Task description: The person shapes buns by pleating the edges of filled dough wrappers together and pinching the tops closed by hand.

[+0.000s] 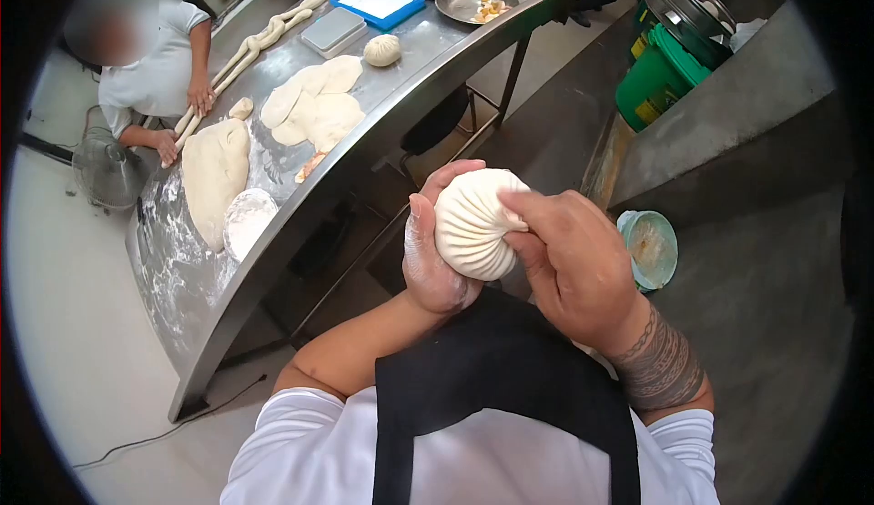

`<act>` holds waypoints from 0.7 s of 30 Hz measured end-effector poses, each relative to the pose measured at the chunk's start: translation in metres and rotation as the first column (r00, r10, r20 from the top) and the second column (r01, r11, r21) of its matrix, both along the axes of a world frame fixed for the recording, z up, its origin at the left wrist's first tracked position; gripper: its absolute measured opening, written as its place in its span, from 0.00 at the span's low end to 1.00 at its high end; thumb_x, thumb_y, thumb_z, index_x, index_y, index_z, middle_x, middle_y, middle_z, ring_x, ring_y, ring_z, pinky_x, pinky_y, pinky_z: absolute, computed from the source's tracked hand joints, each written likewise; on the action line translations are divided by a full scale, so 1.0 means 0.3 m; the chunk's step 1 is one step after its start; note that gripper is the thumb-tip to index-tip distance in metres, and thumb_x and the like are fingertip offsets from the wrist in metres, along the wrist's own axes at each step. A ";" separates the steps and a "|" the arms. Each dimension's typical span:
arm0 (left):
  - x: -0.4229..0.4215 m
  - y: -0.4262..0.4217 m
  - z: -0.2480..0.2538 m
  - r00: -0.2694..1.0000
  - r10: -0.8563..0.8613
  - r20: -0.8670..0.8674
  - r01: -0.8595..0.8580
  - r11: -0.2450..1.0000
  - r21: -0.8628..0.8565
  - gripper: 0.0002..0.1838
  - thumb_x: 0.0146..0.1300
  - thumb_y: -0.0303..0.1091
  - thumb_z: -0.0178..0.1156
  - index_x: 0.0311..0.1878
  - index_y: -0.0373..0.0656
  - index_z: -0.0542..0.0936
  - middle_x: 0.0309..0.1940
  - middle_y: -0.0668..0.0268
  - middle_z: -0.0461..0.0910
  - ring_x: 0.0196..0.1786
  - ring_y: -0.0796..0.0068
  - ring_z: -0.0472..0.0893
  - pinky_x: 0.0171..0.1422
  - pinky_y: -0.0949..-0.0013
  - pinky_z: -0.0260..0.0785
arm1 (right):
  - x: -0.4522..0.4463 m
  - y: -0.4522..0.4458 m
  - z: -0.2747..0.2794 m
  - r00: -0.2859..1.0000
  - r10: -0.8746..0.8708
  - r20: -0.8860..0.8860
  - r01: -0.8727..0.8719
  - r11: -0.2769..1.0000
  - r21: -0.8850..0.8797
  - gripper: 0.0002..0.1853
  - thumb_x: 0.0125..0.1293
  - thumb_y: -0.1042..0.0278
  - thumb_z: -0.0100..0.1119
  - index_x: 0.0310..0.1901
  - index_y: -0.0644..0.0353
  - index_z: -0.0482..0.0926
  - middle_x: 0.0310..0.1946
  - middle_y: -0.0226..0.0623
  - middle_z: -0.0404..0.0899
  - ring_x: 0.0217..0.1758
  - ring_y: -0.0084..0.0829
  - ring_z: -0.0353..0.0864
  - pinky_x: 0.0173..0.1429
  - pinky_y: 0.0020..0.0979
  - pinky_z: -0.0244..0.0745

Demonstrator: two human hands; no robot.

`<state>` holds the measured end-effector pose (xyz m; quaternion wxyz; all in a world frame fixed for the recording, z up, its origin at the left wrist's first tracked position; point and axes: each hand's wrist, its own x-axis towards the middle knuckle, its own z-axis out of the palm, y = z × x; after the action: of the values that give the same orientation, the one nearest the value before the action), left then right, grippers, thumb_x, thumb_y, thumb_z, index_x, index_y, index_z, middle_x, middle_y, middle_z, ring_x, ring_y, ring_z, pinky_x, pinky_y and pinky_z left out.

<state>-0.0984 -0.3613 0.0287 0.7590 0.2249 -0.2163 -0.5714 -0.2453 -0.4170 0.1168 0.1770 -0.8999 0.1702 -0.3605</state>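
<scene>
Well, rnd pleated bun (472, 227) in floury L hand (435, 273).

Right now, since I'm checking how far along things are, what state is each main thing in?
Left hand: cupped around the held bun.
Right hand: grip pinching the gathered tip.
Held bun: pleated, off the table.
Table bun: pleated, set down.
Flat dough pieces: overlapping.
Large dough: one unshaped mass.
Long dough strands: under a co-worker's hands.
Metal pan: holds yellow and white pieces.
Floor bucket: uncovered.
</scene>
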 end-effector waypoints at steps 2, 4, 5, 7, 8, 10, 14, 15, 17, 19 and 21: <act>-0.027 -0.012 -0.010 1.000 0.015 -0.006 -0.015 1.000 0.004 0.42 0.76 0.71 0.32 0.70 0.40 0.66 0.63 0.45 0.77 0.65 0.51 0.79 0.72 0.49 0.70 | -0.021 -0.021 -0.004 1.000 0.016 -0.006 -0.016 1.000 0.018 0.16 0.54 0.81 0.66 0.45 0.63 0.79 0.35 0.44 0.77 0.38 0.46 0.80 0.46 0.41 0.78; -0.052 -0.025 -0.015 0.999 0.033 0.012 -0.033 0.999 0.019 0.42 0.76 0.71 0.32 0.70 0.40 0.66 0.63 0.45 0.77 0.65 0.51 0.79 0.72 0.49 0.70 | -0.042 -0.056 -0.006 0.999 0.048 -0.003 -0.048 0.999 0.018 0.11 0.59 0.80 0.67 0.44 0.64 0.80 0.34 0.43 0.80 0.36 0.44 0.80 0.42 0.39 0.77; -0.064 -0.033 -0.016 0.999 0.038 0.015 -0.039 0.999 0.027 0.42 0.76 0.71 0.32 0.70 0.40 0.66 0.63 0.45 0.76 0.65 0.51 0.79 0.72 0.49 0.70 | -0.051 -0.072 -0.007 0.998 0.063 -0.002 -0.063 0.998 0.017 0.08 0.62 0.80 0.67 0.43 0.65 0.81 0.34 0.42 0.81 0.34 0.43 0.80 0.41 0.37 0.76; -0.086 -0.047 -0.017 0.999 0.048 0.020 -0.049 0.998 0.041 0.42 0.76 0.72 0.33 0.70 0.40 0.66 0.64 0.44 0.76 0.65 0.51 0.78 0.73 0.49 0.69 | -0.068 -0.091 -0.012 0.997 0.076 -0.002 -0.075 0.995 0.066 0.10 0.60 0.80 0.67 0.43 0.63 0.79 0.34 0.43 0.78 0.37 0.45 0.79 0.44 0.40 0.76; -0.098 -0.051 -0.021 0.998 0.054 0.020 -0.055 0.998 0.037 0.42 0.76 0.72 0.33 0.70 0.40 0.66 0.64 0.44 0.76 0.66 0.51 0.78 0.73 0.49 0.69 | -0.076 -0.100 -0.013 0.997 0.082 -0.002 -0.082 0.993 0.089 0.11 0.58 0.80 0.67 0.43 0.62 0.79 0.34 0.43 0.77 0.38 0.45 0.79 0.45 0.42 0.77; -0.117 -0.055 -0.032 0.997 0.068 0.021 -0.068 0.997 0.030 0.42 0.76 0.72 0.34 0.70 0.40 0.66 0.64 0.44 0.76 0.66 0.51 0.78 0.73 0.50 0.69 | -0.095 -0.119 -0.010 0.992 0.125 0.000 -0.124 0.982 0.143 0.09 0.60 0.79 0.67 0.41 0.62 0.78 0.34 0.44 0.77 0.38 0.46 0.79 0.46 0.42 0.76; -0.145 -0.065 -0.045 0.995 0.096 0.036 -0.097 0.995 0.033 0.42 0.76 0.71 0.34 0.69 0.39 0.67 0.64 0.44 0.76 0.66 0.51 0.78 0.73 0.50 0.69 | -0.122 -0.144 -0.026 0.988 0.157 -0.003 -0.155 0.974 0.165 0.08 0.62 0.77 0.66 0.41 0.63 0.77 0.35 0.45 0.76 0.39 0.49 0.78 0.49 0.44 0.76; -0.154 -0.070 -0.048 0.995 0.101 0.028 -0.102 0.994 0.034 0.41 0.77 0.70 0.34 0.69 0.39 0.67 0.64 0.45 0.76 0.66 0.51 0.78 0.73 0.51 0.69 | -0.124 -0.149 -0.028 0.986 0.165 0.006 -0.164 0.974 0.157 0.08 0.62 0.78 0.67 0.41 0.64 0.77 0.35 0.45 0.77 0.38 0.47 0.79 0.47 0.42 0.76; -0.164 -0.073 -0.051 0.996 0.089 -0.003 -0.089 0.996 0.031 0.41 0.77 0.69 0.34 0.69 0.38 0.67 0.63 0.45 0.77 0.65 0.52 0.78 0.73 0.51 0.70 | -0.122 -0.153 -0.030 0.983 0.180 0.023 -0.181 0.973 0.140 0.09 0.63 0.80 0.68 0.41 0.64 0.77 0.36 0.44 0.79 0.36 0.44 0.80 0.44 0.39 0.77; -0.170 -0.074 -0.055 0.997 0.058 -0.047 -0.057 0.998 0.021 0.40 0.78 0.68 0.34 0.68 0.38 0.69 0.62 0.45 0.77 0.65 0.52 0.79 0.72 0.51 0.70 | -0.115 -0.153 -0.033 0.982 0.184 0.027 -0.186 0.973 0.135 0.11 0.63 0.79 0.68 0.44 0.65 0.78 0.36 0.43 0.79 0.36 0.44 0.80 0.44 0.38 0.77; -0.168 -0.076 -0.069 0.981 -0.003 -0.192 0.006 1.000 0.012 0.40 0.78 0.68 0.34 0.67 0.38 0.70 0.61 0.46 0.78 0.65 0.52 0.79 0.72 0.51 0.71 | -0.120 -0.153 -0.020 0.984 0.176 0.020 -0.177 0.969 0.171 0.13 0.63 0.79 0.69 0.47 0.65 0.79 0.36 0.43 0.79 0.36 0.43 0.80 0.43 0.37 0.77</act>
<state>-0.1489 -0.3841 0.0079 0.7736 0.1731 -0.1391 -0.5935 -0.2813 -0.4631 0.1107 0.2858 -0.8919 0.1194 -0.3295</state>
